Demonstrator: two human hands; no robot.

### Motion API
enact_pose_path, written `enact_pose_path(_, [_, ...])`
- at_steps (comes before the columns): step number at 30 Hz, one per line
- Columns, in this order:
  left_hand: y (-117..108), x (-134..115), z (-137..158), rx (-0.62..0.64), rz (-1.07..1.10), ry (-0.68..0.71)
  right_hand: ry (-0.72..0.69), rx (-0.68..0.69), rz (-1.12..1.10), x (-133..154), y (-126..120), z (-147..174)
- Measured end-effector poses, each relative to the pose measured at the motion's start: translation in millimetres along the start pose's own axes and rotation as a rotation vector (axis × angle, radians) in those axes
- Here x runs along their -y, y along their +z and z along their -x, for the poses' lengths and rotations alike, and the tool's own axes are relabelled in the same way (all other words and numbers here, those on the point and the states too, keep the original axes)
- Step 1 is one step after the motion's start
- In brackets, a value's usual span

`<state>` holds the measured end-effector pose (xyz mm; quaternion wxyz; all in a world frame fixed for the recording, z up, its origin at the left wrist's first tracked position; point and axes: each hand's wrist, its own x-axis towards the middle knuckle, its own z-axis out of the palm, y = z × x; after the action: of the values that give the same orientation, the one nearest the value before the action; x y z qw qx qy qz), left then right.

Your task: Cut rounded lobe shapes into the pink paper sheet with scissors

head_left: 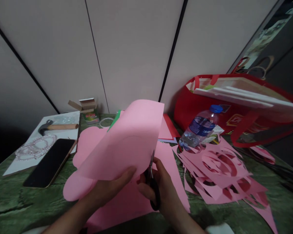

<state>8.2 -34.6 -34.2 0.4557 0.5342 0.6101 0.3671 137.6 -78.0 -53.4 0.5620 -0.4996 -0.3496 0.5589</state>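
A curved sheet of pink paper (132, 139) is raised above the table. My left hand (112, 187) grips its lower edge, thumb on the near face and the other fingers hidden behind. In my right hand (158, 182) is a pair of scissors with black handles (155, 194), its blades at the sheet's right edge. Beneath both hands lie more flat pink sheets (127, 211). Rounded pink cut-outs (79, 187) rest at the left of these, partly covered by the raised sheet.
Pink paper offcuts (222, 172) heap on the right, by a tilted water bottle (200, 126) and a red bag (185, 107). At left are a phone (50, 162), a hammer (58, 126), beaded strands (35, 148) and a small open box (90, 113). A pale wall (136, 48) stands behind.
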Motion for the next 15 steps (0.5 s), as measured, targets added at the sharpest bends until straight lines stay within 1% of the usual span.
enact_pose_path(7, [-2.3, -2.1, -1.9, 0.028, -0.002, 0.054, -0.04, 0.031, 0.028, -5.2, -2.2, 0.9])
enact_pose_path(9, [-2.3, -2.6, -1.3, 0.031, -0.001, 0.047, -0.039, 0.031, 0.038, -4.0, -2.0, 1.2])
enact_pose_path(12, [-2.2, -3.0, -0.7, 0.032, 0.002, 0.027, -0.005, -0.006, 0.052, -3.2, -1.3, 1.3])
enact_pose_path(15, [-2.5, -3.0, -1.0, 0.034, -0.003, 0.019, -0.019, -0.016, 0.065, -5.0, -1.3, 0.3])
